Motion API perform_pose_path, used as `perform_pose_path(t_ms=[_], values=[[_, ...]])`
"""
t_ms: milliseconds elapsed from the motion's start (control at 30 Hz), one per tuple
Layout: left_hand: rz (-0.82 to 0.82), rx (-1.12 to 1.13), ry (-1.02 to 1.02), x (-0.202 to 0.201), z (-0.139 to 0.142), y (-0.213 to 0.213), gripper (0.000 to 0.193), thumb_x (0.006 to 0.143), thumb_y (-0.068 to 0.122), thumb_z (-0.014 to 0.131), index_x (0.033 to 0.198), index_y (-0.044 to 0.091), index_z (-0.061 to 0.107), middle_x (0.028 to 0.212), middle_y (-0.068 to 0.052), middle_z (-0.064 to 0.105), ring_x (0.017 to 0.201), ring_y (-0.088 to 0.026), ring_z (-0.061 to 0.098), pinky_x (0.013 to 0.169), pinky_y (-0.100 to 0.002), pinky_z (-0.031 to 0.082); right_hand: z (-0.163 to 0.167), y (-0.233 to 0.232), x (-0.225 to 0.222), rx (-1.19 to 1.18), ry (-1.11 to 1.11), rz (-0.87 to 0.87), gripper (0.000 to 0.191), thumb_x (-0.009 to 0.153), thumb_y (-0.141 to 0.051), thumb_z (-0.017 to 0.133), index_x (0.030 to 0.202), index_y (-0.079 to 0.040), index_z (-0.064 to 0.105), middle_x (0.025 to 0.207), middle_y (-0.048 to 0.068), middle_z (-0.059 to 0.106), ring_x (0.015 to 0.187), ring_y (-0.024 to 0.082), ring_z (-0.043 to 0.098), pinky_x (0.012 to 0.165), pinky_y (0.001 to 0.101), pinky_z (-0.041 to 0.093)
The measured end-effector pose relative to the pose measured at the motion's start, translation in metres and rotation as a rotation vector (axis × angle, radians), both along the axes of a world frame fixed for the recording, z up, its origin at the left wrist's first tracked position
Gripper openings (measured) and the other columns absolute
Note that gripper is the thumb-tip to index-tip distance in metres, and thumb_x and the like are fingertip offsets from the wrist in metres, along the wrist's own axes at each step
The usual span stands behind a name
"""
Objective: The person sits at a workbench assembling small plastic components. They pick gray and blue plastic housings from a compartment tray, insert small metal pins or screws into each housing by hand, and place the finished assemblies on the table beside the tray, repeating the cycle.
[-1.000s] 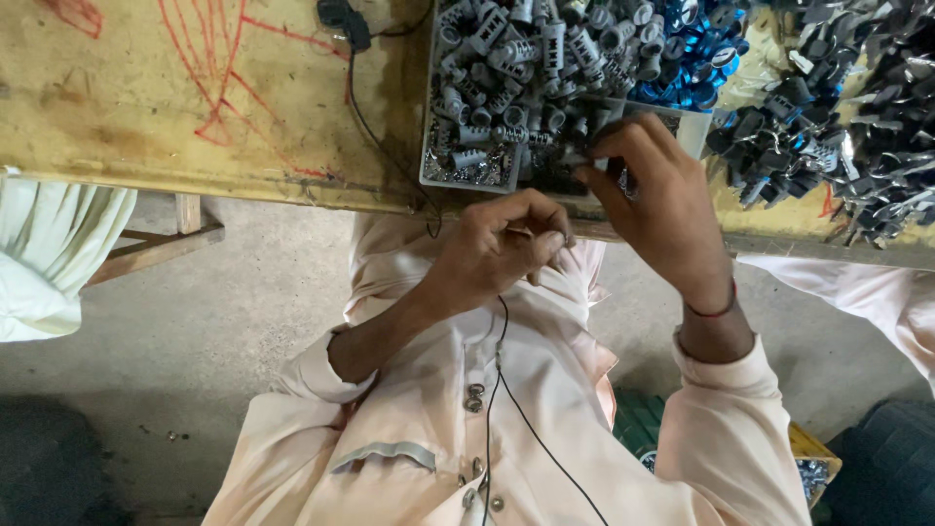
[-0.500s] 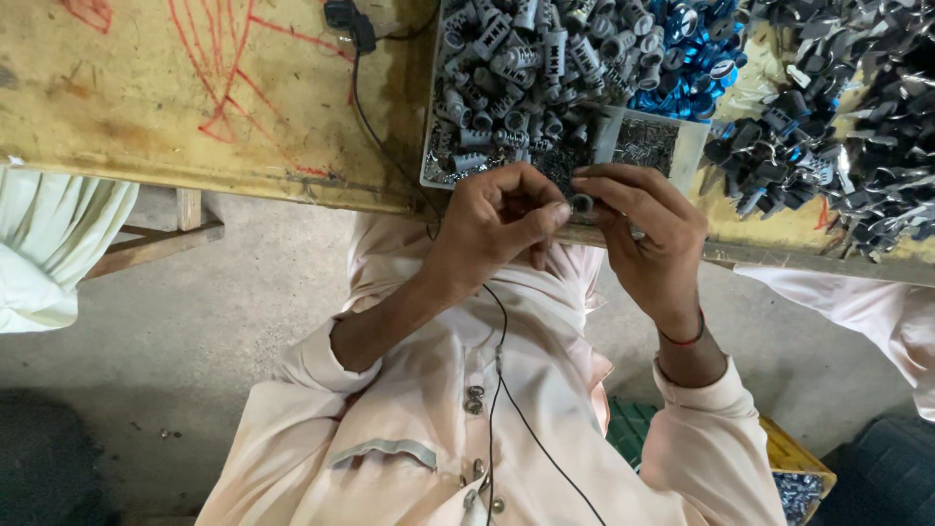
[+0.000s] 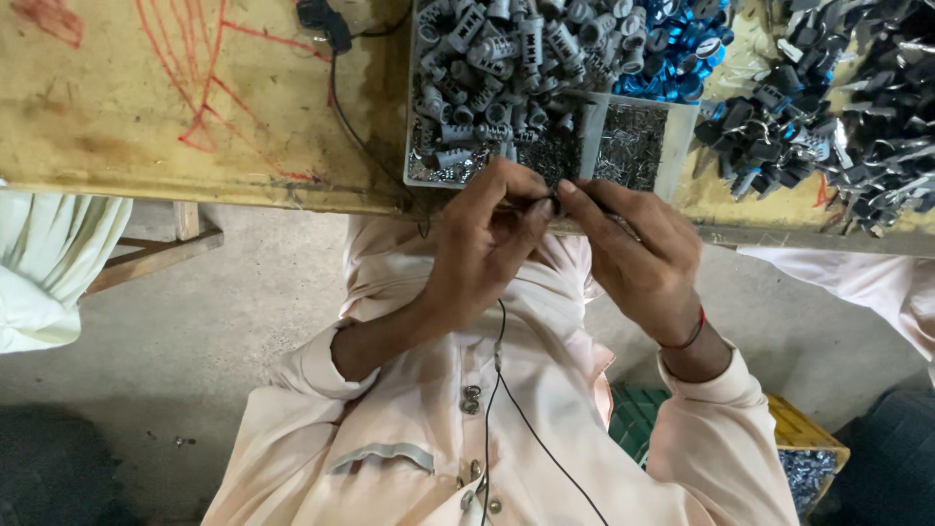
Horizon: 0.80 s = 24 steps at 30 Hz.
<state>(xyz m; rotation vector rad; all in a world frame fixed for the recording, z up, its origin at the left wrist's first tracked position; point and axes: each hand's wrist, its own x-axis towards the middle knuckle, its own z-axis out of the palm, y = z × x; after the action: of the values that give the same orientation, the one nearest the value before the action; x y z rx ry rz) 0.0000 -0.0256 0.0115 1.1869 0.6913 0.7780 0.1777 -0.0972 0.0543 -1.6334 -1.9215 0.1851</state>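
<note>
Both hands meet at the near edge of the bench, fingertips pressed together on one small dark part. The left hand curls its grip around it from one side, thumb and forefinger pinching; the right hand pinches from the other, a red thread at its wrist. The part is too small to tell its kind. Just beyond the hands sits a white divided tray, heaped with grey cylinder parts and fine metal pins. Blue caps lie behind the tray, black-handled keys to its right, a black cable to its left.
</note>
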Motion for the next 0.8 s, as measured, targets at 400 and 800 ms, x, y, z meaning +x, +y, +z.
perform_pose_path(t_ms=[400,800], values=[[-0.049,0.375,-0.035,-0.006,-0.019,0.016,0.017,0.097,0.003,0.078,0.113,0.003,0.073,0.11,-0.012,0.077,0.097,-0.016,0.078,0.084,-0.027,0.065,0.02,0.012,0.047,-0.147,0.084,-0.24,0.019,0.099,0.012,0.079,0.113,0.0,0.073,0.108,0.012,0.07,0.083,0.019,0.07,0.07,0.0282,0.054],[-0.2,0.422,-0.084,0.002,-0.03,0.037,0.014,0.095,0.002,0.079,0.108,0.002,0.073,0.109,-0.011,0.077,0.098,-0.02,0.078,0.086,-0.03,0.063,-0.025,0.046,0.089,0.053,-0.033,-0.405,0.018,0.103,0.011,0.074,0.114,-0.001,0.066,0.105,0.01,0.06,0.08,0.023,0.063,0.068,0.0331,0.047]])
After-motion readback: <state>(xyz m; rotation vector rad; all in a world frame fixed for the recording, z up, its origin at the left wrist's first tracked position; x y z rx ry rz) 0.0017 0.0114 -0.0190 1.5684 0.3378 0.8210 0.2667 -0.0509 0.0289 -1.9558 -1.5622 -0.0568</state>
